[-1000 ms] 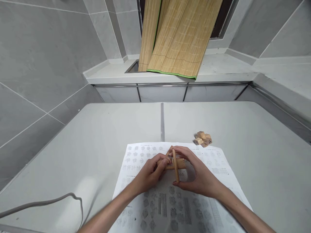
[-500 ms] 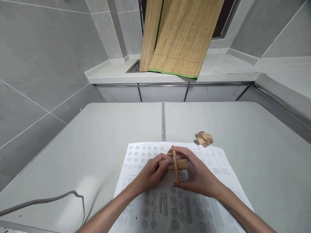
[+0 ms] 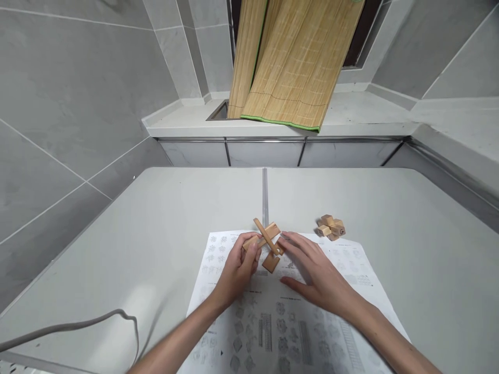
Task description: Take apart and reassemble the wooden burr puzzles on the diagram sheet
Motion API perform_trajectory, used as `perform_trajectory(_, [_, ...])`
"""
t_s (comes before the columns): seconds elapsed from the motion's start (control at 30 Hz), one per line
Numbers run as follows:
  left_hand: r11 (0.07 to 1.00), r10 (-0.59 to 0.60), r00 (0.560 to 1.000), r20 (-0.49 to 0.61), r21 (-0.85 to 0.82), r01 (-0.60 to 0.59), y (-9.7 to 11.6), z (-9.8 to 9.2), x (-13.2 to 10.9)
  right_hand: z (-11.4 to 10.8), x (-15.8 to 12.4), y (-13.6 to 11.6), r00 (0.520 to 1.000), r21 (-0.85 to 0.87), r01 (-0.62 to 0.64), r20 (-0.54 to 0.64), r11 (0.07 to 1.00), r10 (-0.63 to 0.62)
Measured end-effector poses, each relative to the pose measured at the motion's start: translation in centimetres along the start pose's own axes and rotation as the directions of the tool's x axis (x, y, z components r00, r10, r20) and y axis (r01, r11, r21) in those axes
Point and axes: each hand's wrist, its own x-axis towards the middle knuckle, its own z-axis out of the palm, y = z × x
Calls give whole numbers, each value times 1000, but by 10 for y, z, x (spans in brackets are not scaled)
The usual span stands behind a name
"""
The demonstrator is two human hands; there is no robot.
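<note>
My left hand (image 3: pixel 237 267) is closed on crossed wooden puzzle pieces (image 3: pixel 266 236), held just above the printed sheet. One slim bar slants across a wider bar. Below them shows a flat notched wooden piece (image 3: pixel 271 262); whether it hangs from the others or rests on the paper I cannot tell. My right hand (image 3: pixel 322 270) is to the right with thumb and fingers apart. Its fingertips are close to the right end of the pieces, and contact there is unclear. Part of the wood is hidden behind my left fingers.
A white printed sheet (image 3: pixel 218 311) with puzzle drawings lies under my hands. Beyond its right top edge stands a small interlocked wooden puzzle (image 3: pixel 330 227). A grey cable (image 3: pixel 78 326) curves over the table's left side. A bamboo mat (image 3: pixel 292 78) hangs over the ledge behind.
My right hand has let go of the slim bar and opened, moving slightly right. The pieces in my left hand have turned and now tilt up to the right.
</note>
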Motion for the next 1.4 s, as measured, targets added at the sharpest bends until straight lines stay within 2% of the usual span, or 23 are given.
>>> perform_trajectory(0.13, [1000, 16, 999, -37, 1, -16, 1, 1, 1, 3, -1, -1, 996, -74, 60, 67, 995, -55])
perform_trajectory(0.3, [1000, 21, 1000, -20, 4, -21, 2, 3, -1, 0, 2, -4, 998, -42, 60, 30, 997, -59])
perform_trajectory(0.73, [997, 47, 999, -1, 65, -46, 5, 5, -3, -3, 2, -3, 999, 12, -51, -5, 999, 51])
perform_trajectory(0.83, [996, 39, 999, 7, 77, -40, 5, 5, -3, -6, 4, -7, 995, 47, -80, -57, 996, 82])
perform_trajectory(0.93, [996, 38, 999, 16, 80, -39, 5, 4, -3, -11, 5, -8, 972, 121, -173, -139, 977, 189])
perform_trajectory(1.07, [995, 24, 998, 54, 91, -28, 5, 2, -4, -16, 5, -7, 882, 265, -350, -232, 899, 411])
perform_trajectory(1.2, [996, 9, 993, 114, 85, -18, 3, 0, -5, -21, 6, -7, 811, 545, -371, -205, 752, 548])
perform_trajectory(1.3, [997, -16, 984, 179, 82, 1, 3, -1, -6, -27, 8, -8, 806, 726, -324, -125, 607, 579])
perform_trajectory(1.4, [994, -41, 968, 247, 112, 13, 5, -1, -6, -31, 8, -9, 829, 840, -295, -11, 455, 559])
